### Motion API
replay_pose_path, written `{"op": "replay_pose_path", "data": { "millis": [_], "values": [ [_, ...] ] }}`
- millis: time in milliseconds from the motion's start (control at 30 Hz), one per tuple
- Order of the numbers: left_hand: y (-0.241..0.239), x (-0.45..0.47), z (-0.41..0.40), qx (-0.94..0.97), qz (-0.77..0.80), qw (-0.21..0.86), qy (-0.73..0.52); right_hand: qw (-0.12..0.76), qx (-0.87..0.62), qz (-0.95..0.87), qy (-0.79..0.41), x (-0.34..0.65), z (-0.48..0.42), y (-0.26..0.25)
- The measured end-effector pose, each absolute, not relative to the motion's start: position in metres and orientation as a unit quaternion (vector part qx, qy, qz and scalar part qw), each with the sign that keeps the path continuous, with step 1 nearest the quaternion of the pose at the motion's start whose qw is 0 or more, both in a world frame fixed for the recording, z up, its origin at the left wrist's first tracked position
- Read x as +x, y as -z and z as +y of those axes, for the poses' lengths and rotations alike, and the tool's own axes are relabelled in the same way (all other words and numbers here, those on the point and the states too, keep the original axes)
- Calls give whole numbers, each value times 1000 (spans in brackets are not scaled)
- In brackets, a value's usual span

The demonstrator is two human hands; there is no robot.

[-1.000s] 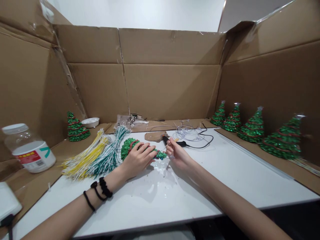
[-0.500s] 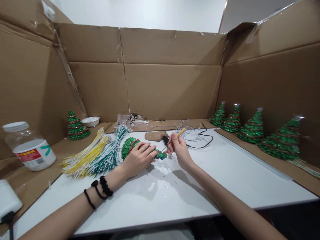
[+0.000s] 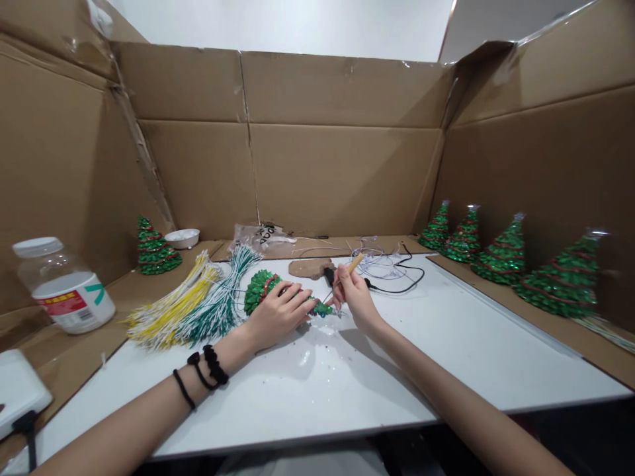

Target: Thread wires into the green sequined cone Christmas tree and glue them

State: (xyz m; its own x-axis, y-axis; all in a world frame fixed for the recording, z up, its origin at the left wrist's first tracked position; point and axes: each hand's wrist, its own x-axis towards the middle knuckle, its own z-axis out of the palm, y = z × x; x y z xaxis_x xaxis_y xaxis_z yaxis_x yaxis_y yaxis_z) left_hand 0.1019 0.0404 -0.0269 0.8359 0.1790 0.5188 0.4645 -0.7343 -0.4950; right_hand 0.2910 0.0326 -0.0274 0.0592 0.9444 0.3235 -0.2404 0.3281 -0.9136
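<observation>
A green glittery Christmas tree ornament (image 3: 255, 292) with a red garland lies on its side on the white board, tip to the right. My left hand (image 3: 280, 313) is closed over its middle and covers much of it. In my right hand (image 3: 356, 299) is a thin tool with a tan wooden handle (image 3: 355, 264); its slender metal end points down at the tree near the tip. The exact shape of that end is too small to make out. Bundles of green-and-white wires (image 3: 218, 311) and yellow-and-white wires (image 3: 171, 316) lie left of the tree.
Several upright trees (image 3: 503, 254) line the right cardboard ledge; another tree (image 3: 155, 250) stands left beside a white bowl (image 3: 182, 239). A plastic jar (image 3: 74, 297) is at far left. Behind my hands lie a brown flat piece (image 3: 307, 268), a black cable (image 3: 404, 289) and a plastic bag (image 3: 255, 237).
The whole view has shifted slightly. Both hands keep their holds, and the tool's handle has tipped a little lower, its end still by the tree's tip.
</observation>
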Motion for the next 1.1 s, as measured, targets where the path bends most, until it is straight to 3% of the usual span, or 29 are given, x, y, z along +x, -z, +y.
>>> {"op": "replay_pose_path", "data": {
  "millis": [1100],
  "values": [
    [37,107,43,-919,-184,270,222,622,-394,-535,-415,285,42,49]
  ]
}}
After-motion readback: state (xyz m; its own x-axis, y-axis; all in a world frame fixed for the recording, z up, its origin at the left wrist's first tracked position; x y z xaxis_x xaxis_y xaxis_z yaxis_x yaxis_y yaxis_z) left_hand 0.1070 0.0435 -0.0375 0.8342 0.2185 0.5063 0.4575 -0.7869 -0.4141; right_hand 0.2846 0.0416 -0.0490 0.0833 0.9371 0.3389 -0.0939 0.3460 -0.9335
